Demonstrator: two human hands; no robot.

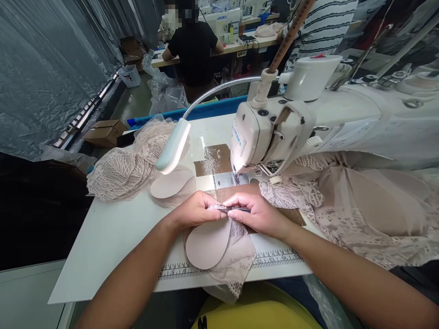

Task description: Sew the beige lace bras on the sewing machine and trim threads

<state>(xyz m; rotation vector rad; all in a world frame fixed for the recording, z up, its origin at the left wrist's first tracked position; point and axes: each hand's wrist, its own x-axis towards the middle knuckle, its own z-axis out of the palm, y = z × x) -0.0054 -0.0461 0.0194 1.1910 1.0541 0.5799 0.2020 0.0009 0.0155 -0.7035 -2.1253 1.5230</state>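
Note:
My left hand (pixel 197 211) and my right hand (pixel 255 211) meet in front of the sewing machine (pixel 270 135), both pinching the top edge of a beige bra cup (pixel 208 244) with lace fabric (pixel 236 258) attached. A thin dark tool shows between my right fingers. The cup and lace hang down over the ruler strip (pixel 274 260) at the table's near edge. The needle plate (pixel 226 179) lies just beyond my fingers.
A gooseneck lamp (pixel 173 147) hangs over a second cup (pixel 170 183) and a lace pile (pixel 123 169) at left. More lace garments (pixel 363 210) are heaped at right. Two people sit at machines at the back. Cardboard boxes (pixel 104 131) stand on the floor left.

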